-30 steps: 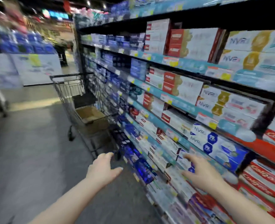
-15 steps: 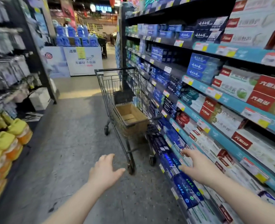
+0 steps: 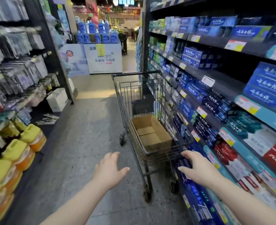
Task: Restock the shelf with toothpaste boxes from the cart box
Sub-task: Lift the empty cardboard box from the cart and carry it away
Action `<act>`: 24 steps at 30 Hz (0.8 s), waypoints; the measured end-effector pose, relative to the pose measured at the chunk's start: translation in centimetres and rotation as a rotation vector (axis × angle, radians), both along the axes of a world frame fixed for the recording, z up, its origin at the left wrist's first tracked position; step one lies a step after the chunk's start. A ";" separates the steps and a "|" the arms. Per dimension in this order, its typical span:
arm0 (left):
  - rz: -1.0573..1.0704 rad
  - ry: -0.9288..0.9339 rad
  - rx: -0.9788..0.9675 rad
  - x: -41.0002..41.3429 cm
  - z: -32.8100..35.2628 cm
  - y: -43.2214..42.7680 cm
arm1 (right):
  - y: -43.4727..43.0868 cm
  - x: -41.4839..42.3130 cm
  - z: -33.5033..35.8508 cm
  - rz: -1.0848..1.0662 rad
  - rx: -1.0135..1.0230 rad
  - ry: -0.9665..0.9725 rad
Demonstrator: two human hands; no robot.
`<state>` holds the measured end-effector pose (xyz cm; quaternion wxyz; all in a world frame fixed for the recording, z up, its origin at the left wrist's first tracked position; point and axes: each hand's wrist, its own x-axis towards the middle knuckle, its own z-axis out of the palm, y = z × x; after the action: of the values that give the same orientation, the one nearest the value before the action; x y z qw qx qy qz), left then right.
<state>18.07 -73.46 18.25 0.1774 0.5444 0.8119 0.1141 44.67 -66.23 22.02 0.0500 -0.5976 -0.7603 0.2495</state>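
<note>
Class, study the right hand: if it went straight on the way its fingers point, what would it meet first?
Probably the near wire end of the shopping cart, just ahead of the right hand; the cardboard box sits beyond. Depth is unclear, so it might clear the rim.
</note>
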 end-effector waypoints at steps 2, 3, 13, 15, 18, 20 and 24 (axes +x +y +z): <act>0.001 -0.008 0.004 -1.5 0.0 2.9 | 2.7 -1.9 -0.1 0.008 -0.001 -0.009; -0.001 -0.013 0.006 -2.4 -0.1 4.4 | 4.1 -2.8 -0.2 0.004 -0.001 -0.011; -0.211 0.004 -0.022 -12.9 -1.4 21.9 | 16.6 -11.7 -2.9 -0.232 -0.031 0.022; -0.265 0.014 -0.032 -15.1 -1.6 25.2 | 18.6 -13.6 -3.3 -0.293 -0.044 0.032; -0.333 0.028 -0.039 -17.1 -2.2 30.0 | 21.1 -15.5 -4.0 -0.360 -0.068 0.030; -0.380 0.015 -0.060 -17.5 -2.8 32.8 | 22.7 -16.2 -4.5 -0.410 -0.088 0.014; -0.483 0.033 -0.093 -17.4 -4.4 38.5 | 26.5 -16.5 -6.0 -0.488 -0.112 -0.002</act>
<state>0.69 -34.96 13.85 0.2113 0.7156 0.6655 0.0220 28.20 -39.72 16.04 0.0747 -0.7655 -0.5788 0.2711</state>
